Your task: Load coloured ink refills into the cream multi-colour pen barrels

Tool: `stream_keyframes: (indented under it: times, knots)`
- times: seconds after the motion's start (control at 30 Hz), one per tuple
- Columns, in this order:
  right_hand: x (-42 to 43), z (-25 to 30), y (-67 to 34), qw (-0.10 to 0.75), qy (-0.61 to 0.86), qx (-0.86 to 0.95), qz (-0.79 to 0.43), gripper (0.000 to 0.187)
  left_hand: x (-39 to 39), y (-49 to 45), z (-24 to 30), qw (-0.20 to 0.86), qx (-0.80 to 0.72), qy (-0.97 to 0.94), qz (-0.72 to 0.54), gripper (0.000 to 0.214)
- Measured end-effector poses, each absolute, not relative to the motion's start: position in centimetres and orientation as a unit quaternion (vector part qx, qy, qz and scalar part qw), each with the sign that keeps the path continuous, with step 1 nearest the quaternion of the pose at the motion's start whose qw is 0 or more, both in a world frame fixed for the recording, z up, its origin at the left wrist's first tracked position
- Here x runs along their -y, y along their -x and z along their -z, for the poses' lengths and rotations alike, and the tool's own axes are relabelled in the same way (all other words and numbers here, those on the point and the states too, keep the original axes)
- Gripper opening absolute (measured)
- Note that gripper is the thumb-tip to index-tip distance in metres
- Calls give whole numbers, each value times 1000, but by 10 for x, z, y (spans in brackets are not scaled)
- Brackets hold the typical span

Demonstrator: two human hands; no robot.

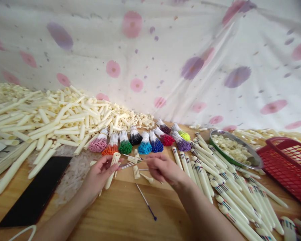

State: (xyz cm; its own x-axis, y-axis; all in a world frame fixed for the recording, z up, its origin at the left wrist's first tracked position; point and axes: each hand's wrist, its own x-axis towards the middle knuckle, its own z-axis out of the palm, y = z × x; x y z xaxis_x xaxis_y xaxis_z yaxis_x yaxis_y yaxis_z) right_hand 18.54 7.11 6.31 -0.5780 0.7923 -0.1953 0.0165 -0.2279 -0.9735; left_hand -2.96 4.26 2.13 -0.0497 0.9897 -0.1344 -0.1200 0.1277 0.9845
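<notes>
My left hand (100,172) is closed round a cream pen barrel (112,169), held tilted with its open end up. My right hand (163,169) pinches thin refills (129,164) whose ends point into the barrel's mouth. A loose blue-tipped refill (146,202) lies on the wooden table (125,214) below my hands. Small cream caps (136,171) lie between my hands. Behind them stands a row of refill bundles (140,142) in pink, orange, green, black, blue, red, purple and yellow.
A big heap of cream barrels (52,117) fills the left. Several assembled pens (228,190) lie in rows at the right. A metal bowl of small cream parts (234,149) and a red basket (288,167) stand at the far right. A black phone (37,190) lies at the left.
</notes>
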Motion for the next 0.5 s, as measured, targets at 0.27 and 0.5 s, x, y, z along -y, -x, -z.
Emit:
stream_keyframes:
  times: [0.27,0.5]
  knots:
    - [-61,-81,-221,274,299,472,-782,31,-31,40,-22,286,-434,-747,-415,26]
    - [-58,-84,-217,200,320,502,-778,30,-32,39,-27,228,-398,-799,-389,31]
